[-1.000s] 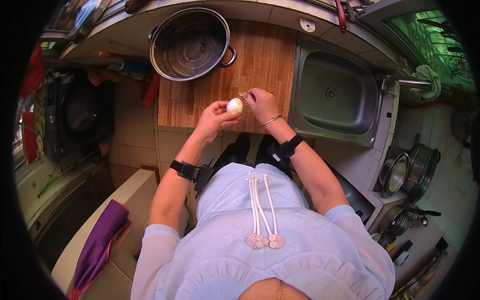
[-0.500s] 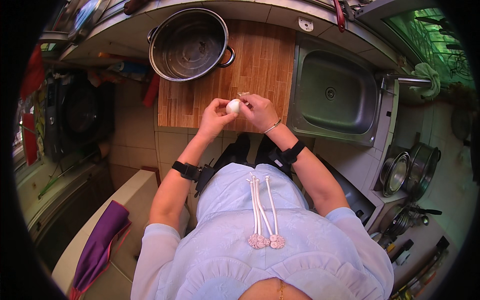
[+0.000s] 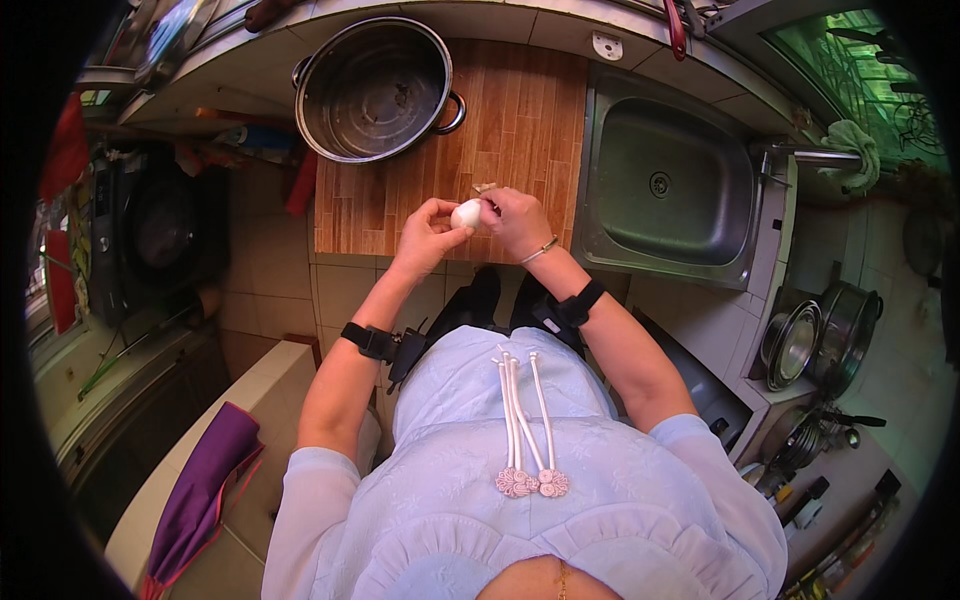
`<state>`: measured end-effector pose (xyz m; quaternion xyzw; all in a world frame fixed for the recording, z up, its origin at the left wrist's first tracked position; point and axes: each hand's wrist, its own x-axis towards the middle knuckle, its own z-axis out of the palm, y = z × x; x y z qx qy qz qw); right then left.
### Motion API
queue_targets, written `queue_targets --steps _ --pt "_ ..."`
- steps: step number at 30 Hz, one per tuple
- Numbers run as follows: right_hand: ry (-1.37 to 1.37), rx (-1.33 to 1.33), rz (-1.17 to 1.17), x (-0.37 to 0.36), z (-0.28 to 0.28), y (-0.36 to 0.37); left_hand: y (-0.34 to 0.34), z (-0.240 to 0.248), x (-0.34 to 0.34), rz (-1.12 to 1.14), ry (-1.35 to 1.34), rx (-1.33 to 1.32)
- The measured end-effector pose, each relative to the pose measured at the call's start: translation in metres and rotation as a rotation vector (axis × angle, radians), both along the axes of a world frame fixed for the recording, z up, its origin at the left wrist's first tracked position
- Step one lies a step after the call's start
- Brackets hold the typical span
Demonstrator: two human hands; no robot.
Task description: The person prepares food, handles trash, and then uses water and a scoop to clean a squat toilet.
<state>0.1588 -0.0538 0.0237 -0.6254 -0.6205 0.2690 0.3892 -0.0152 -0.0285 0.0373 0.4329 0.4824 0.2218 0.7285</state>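
Over the front part of the wooden worktop, my left hand grips a small white rounded thing. It is smooth and pale, like an egg or a garlic bulb; I cannot tell which. My right hand meets its right side, with thumb and fingers pinched together at the edge. A small tan, flaky piece shows just beyond my right fingers; whether they touch it is unclear. Behind my hands, at the back left of the worktop, stands a large metal pot with dark stains on its inner bottom.
A steel sink is set into the counter on the right, with a cloth draped over its tap. Metal pans and utensils sit at the far right. A purple cloth item lies on a ledge at the lower left.
Both hands stay in nearly the same place around the white thing. My right fingers have shifted slightly against its side. The whole view has slid a little.
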Motion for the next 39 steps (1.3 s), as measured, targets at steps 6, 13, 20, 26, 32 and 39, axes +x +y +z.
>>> queue_targets --steps 6,13,20,26,32,39 --pt "0.069 -0.122 -0.103 0.005 0.002 0.002 0.002 0.012 -0.002 0.002 -0.015 -0.093" --pt "0.278 -0.291 -0.191 0.009 -0.002 0.001 0.001 0.014 -0.004 0.038 -0.2 -0.221" --pt "0.285 -0.144 -0.087 -0.004 0.034 0.001 0.001 0.021 -0.004 0.049 -0.353 -0.287" --pt "0.381 -0.181 -0.154 -0.009 0.016 0.001 0.001 0.014 -0.001 0.116 -0.371 -0.326" --pt "0.326 -0.191 -0.226 0.007 -0.005 0.001 0.0 0.018 -0.004 0.189 -0.358 -0.294" --pt "-0.012 -0.006 -0.021 0.0 0.015 -0.003 -0.001 0.019 -0.002 0.142 -0.278 -0.225"
